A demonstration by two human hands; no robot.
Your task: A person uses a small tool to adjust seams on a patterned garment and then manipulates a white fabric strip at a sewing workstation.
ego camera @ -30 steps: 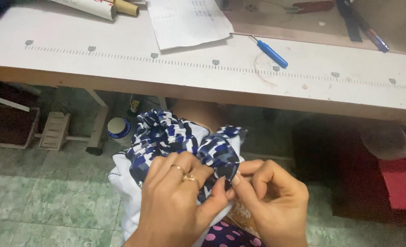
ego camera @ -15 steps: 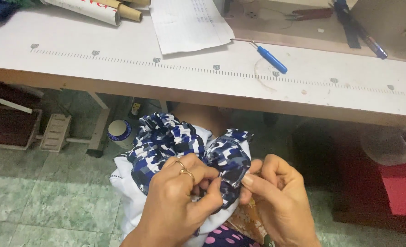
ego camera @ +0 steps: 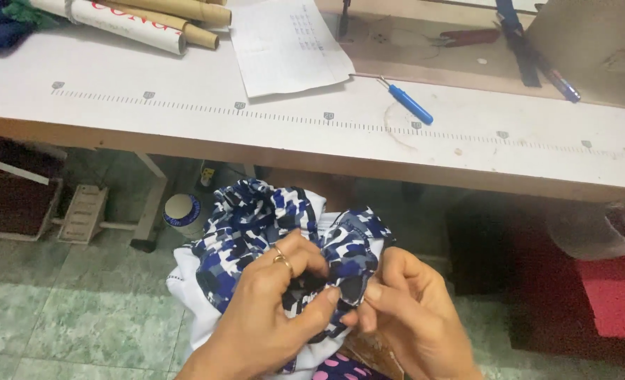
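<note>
Fabric: a bunched blue, black and white patterned cloth point(ego camera: 270, 239) with a white underside lies in the person's lap, below the front edge of the tabletop.
Left hand: the left hand point(ego camera: 270, 309), with a gold ring point(ego camera: 282, 259) on one finger, is closed on the patterned cloth, thumb pressed to a fold at the cloth's right side.
Right hand: the right hand point(ego camera: 411, 317) pinches the same fold between thumb and fingertips, just beside the left thumb; both hands grip the cloth.
Lap: a patch of dark fabric with pink dots point(ego camera: 340, 369) shows beneath the hands at the lower edge.
Tabletop: a white tabletop point(ego camera: 115, 91) with a printed ruler scale along its front lies above the hands.
On tabletop, centre: a white sheet of paper point(ego camera: 288, 42) with printed lines; just right of it, a slim tool with a blue plastic handle point(ego camera: 409, 104) and a thin metal shaft.
On tabletop, left: brown and white cardboard tubes point(ego camera: 150, 21) lying side by side.
On tabletop, right: a pen point(ego camera: 555, 79) lying at an angle.
Floor: green mottled tiles point(ego camera: 66, 317); a small round white and blue container point(ego camera: 182, 211) stands near the table leg.
Floor, right: a red box-like object point(ego camera: 615, 295), well apart from the hands.
</note>
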